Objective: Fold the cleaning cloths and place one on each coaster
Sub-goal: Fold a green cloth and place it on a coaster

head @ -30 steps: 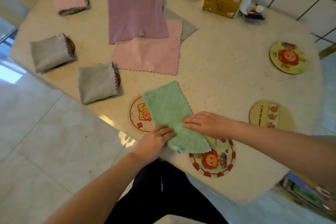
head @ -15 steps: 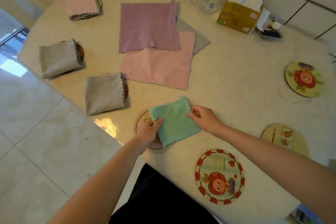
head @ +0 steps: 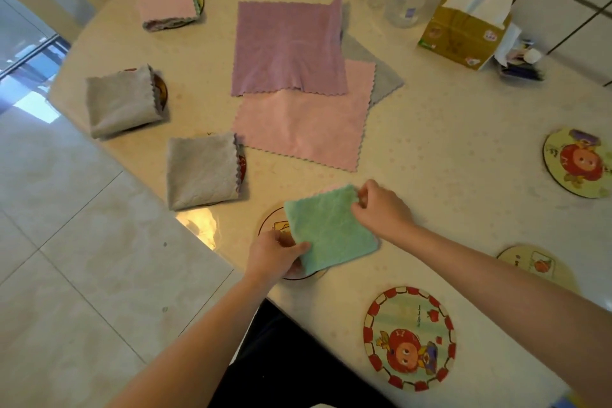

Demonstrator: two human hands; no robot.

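The folded square green quilted cleaning cloth (head: 329,232) is being set on the round printed coaster (head: 275,225) at the cream speckled counter's (head: 463,149) near edge. The left hand (head: 275,257) pinches its near corner; the right hand (head: 381,205) pinches the far-right scalloped edge. Both grips are closed on the cloth. Next it needs shifting left to centre on the coaster, then releasing. Half a second ago it sat much the same; a second ago it lay longer, only half folded.

Folded green quilted cleaning cloth (head: 329,231) lies square over a round picture coaster (head: 274,225) at the table's near edge; three flat cloths (head: 299,94) unfolded.
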